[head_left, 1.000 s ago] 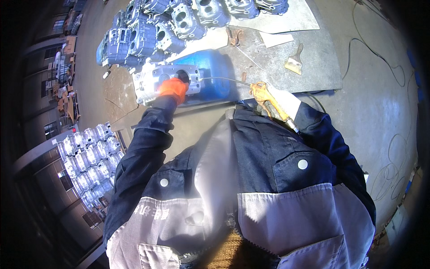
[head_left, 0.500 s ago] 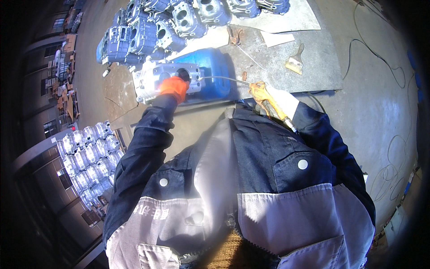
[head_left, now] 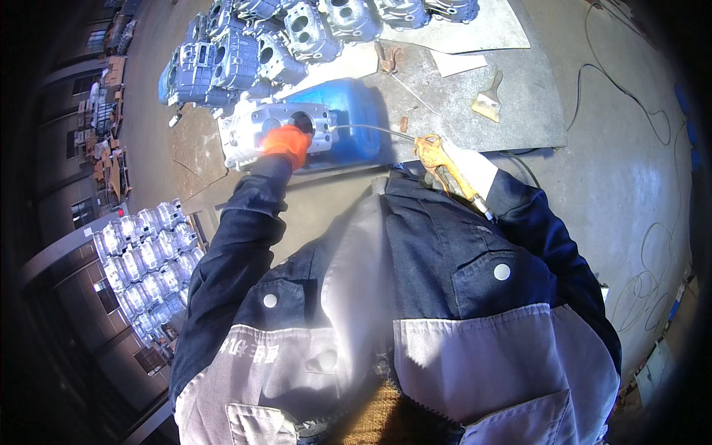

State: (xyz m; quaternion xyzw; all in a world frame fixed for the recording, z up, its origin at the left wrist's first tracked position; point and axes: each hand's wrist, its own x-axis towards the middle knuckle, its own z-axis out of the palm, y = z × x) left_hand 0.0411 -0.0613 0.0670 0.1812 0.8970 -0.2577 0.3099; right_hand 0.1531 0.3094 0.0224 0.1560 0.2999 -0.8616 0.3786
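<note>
The person's left hand [head_left: 286, 143], wearing an orange glove, is resting on the face of a grey cast-metal housing [head_left: 276, 132], and its fingers are curling over the edge of one of the housing's round bores, gripping the casting there. The housing is lying on its side on top of a blue drum [head_left: 348, 119], which is standing on the floor just ahead of the person's chest.

The right hand [head_left: 467, 167], in a pale glove, is closing around the handle of an orange air blow gun [head_left: 439, 159]; its fingers are wrapping the grip, though whether the trigger is being pressed cannot be told. The gun's thin metal nozzle tube [head_left: 371, 129] is reaching leftward to the right end of the housing, with its tip at or just beside the casting. A hose is trailing back from the gun's handle along the right sleeve.

Beyond the drum, a group of similar housings [head_left: 297, 37] is sitting packed together, some grey and some tinted blue. To their right, a flat metal sheet [head_left: 519, 111] is lying on the floor, and a paintbrush [head_left: 489, 100] is resting on it, well apart from both hands. A thin cable [head_left: 630, 96] is snaking across the concrete floor at the right. At the lower left, another stack of bright castings [head_left: 144, 259] is standing on a lower level, far from the work.
</note>
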